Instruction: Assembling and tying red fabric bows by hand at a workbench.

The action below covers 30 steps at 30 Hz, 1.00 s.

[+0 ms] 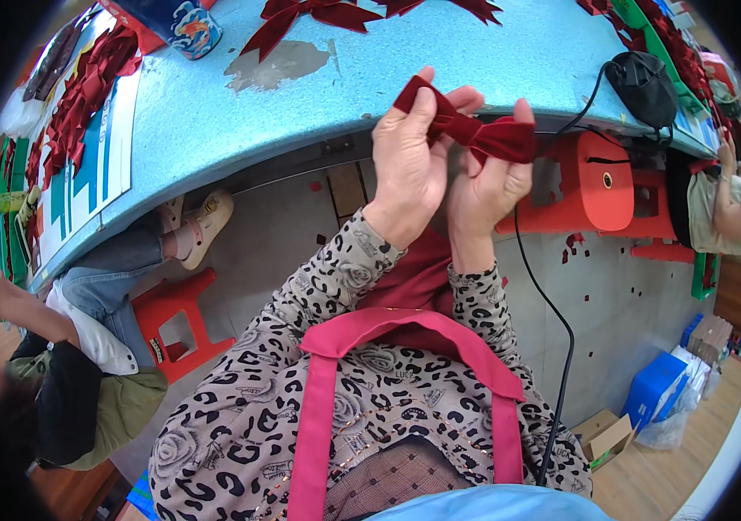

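Note:
A dark red velvet bow (505,137) is held up just off the near edge of the blue table (214,122). My left hand (407,154) grips the bow's left loop, with the thumb on its front and fingers behind. The other loop rests in my right hand (490,191), whose fingers are curled up behind it; a fingertip shows above the loop. The bow's knot sits between both hands. Parts of the fingers are hidden behind the fabric. Farther back on the table lie two finished-looking red bows with tails (308,19).
A black pouch (641,89) lies on the table's right, with a black cable (553,304) hanging down. Red stools (607,182) stand under the edge. People sit at left and right. Piles of red bows (88,100) lie at left, beside a blue patterned cup (192,30).

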Available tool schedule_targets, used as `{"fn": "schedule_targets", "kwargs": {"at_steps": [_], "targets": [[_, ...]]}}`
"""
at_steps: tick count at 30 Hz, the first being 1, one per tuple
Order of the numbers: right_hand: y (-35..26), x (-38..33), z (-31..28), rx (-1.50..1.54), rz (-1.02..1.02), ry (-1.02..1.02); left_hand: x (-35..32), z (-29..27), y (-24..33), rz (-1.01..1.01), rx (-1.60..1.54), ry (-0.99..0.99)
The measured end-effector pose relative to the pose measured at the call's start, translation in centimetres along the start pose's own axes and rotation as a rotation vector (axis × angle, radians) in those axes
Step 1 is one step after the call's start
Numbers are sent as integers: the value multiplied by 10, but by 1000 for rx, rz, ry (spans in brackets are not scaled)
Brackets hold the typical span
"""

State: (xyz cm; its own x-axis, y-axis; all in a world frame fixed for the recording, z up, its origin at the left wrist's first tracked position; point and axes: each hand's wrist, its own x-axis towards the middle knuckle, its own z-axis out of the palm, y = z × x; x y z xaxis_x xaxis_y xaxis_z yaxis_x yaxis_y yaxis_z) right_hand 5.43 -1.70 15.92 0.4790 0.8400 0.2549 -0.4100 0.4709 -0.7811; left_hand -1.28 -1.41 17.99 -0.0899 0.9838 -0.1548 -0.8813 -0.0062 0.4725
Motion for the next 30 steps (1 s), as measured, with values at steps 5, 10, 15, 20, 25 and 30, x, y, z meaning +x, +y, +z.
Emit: {"fn": "schedule_targets", "kwargs": {"at_steps": [5,10,15,20,25,30], "targets": [[-5,15,-8,100,35,-164,-6,17,5,18,177,-41],[-31,35,-4,38,20,-139,-16,37,6,33,311,-127],[-57,50,2,29,1,-202,-27,50,14,69,309,-191],[-77,73,17,-55,-46,-271,-31,78,22,83,164,-256],[-90,104,22,-157,-90,-390,-22,91,23,97,311,-229],[-98,130,51,-131,-127,-325,0,148,43,-94,-62,-88]]}}
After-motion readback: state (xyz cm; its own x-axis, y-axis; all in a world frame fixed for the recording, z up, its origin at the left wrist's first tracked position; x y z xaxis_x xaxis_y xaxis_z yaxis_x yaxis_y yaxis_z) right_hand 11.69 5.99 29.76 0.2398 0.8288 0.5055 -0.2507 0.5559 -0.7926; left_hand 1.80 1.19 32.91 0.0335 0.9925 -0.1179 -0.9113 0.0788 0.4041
